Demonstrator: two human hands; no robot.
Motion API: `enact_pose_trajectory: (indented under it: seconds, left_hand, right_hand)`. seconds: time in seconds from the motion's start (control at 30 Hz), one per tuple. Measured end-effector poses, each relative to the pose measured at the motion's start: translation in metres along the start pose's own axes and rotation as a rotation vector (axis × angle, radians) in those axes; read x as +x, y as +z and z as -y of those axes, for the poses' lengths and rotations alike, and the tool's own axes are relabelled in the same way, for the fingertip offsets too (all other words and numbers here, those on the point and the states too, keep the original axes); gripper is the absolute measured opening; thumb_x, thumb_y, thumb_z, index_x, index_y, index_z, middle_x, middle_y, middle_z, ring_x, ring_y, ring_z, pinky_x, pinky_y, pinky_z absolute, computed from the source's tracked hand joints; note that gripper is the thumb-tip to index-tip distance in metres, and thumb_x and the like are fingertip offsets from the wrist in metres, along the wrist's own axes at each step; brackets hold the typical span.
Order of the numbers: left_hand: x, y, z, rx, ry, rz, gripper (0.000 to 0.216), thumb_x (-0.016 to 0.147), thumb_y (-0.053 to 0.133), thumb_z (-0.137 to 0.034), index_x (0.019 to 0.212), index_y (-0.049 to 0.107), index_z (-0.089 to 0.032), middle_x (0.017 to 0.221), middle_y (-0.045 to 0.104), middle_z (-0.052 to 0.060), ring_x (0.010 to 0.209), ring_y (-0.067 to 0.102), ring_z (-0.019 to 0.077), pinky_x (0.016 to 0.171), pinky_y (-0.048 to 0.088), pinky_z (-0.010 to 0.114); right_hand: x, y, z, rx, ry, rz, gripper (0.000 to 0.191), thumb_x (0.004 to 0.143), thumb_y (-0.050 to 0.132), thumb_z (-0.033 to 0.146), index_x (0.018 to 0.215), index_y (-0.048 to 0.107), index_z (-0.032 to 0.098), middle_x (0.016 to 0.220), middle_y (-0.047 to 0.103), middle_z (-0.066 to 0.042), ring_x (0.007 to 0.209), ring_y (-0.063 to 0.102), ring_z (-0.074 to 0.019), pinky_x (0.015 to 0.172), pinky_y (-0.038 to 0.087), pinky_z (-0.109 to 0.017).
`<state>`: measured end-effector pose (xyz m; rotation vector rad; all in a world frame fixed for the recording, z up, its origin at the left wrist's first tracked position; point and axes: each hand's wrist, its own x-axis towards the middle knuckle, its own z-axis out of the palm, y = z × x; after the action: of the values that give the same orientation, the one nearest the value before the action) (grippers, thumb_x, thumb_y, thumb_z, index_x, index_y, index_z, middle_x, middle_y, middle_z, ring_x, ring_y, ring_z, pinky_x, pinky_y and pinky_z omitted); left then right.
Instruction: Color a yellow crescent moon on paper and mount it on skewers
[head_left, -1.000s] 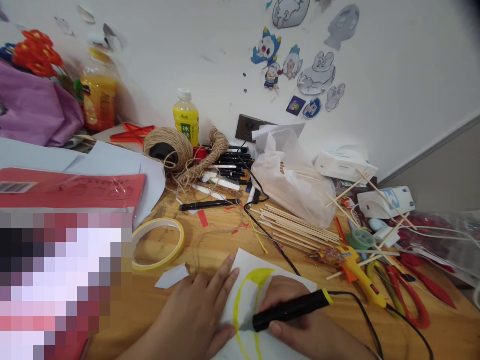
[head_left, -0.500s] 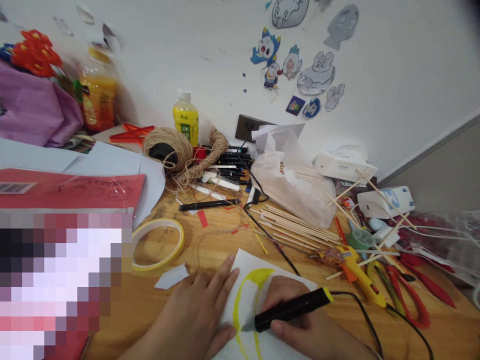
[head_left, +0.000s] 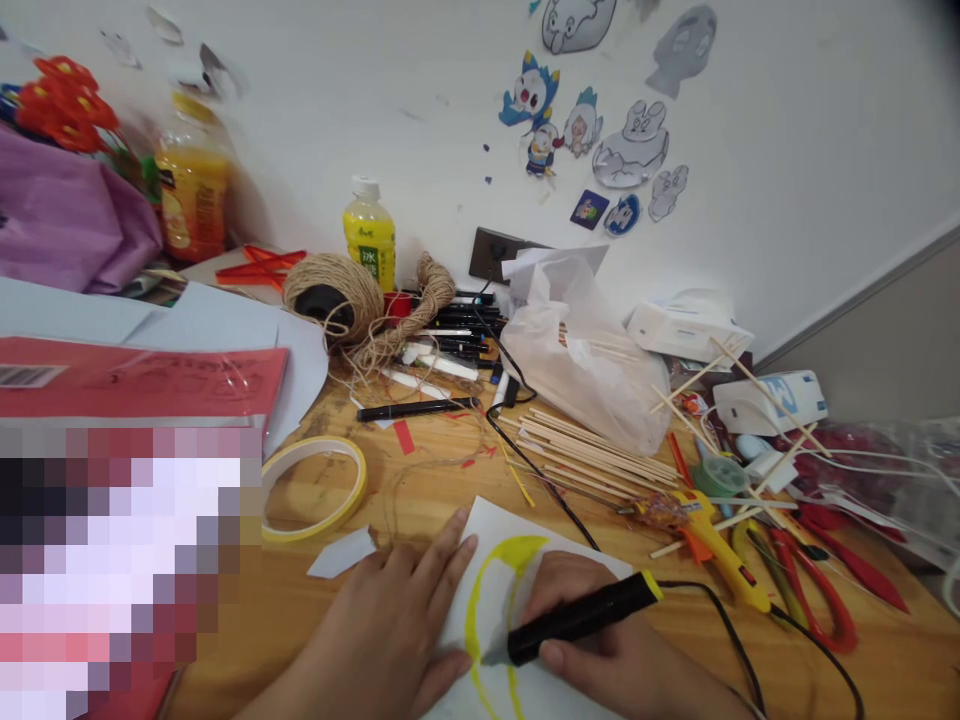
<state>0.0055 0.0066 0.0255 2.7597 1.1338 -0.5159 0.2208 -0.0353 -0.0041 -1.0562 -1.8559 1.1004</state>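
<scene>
A white sheet of paper [head_left: 487,520] lies at the front of the wooden table, bearing a yellow crescent-like shape [head_left: 474,600], filled in at its top and outlined further down. My right hand [head_left: 592,620] grips a black marker [head_left: 581,618] with a yellow end, held slanting over the sheet. Its lower end is near the yellow left line; whether the tip touches the paper I cannot tell. Flat on the sheet's left edge rests my left hand [head_left: 405,610], fingers stretched out, holding nothing. Beside it lies a small white paper scrap [head_left: 342,553].
A yellow tape roll [head_left: 358,490] lies left. Behind are a twine ball [head_left: 337,290], several markers [head_left: 457,325], a drink bottle [head_left: 369,235] and wooden sticks [head_left: 592,445]. At right lie a yellow glue gun [head_left: 720,560], its cord [head_left: 720,600] and red-handled scissors [head_left: 814,590].
The view has shifted very slightly. Both hands, the marker and the paper look nearly the same as before.
</scene>
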Motion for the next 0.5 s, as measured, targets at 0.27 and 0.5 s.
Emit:
enact_pose_trajectory:
  seconds: [0.27,0.5]
  left_hand:
    - [-0.0013,0.0026,-0.0010,0.032,-0.003,-0.057,0.063,0.084,0.058,-0.033,0.142,0.038,-0.019,0.151,0.023,0.015,0.101,0.062,0.0315,0.080,0.055,0.046]
    - [-0.0009,0.0006,0.0008,-0.004,0.013,-0.013,0.065,0.084,0.055,-0.029,0.144,0.034,-0.017,0.152,0.021,0.018,0.098,0.063,0.0312,0.078,0.055,0.047]
  right_hand:
    - [-0.0003,-0.0007,-0.0024,-0.002,0.027,0.010,0.025,0.089,0.058,0.042,0.094,0.068,0.020,0.081,0.066,-0.004,0.075,0.059,-0.0165,0.069,0.044,-0.027]
    - [0.0001,-0.0007,0.0014,0.006,0.026,-0.001,0.026,0.088,0.059,0.043,0.090,0.068,0.019,0.078,0.066,-0.005,0.072,0.059,-0.0163,0.067,0.044,-0.026]
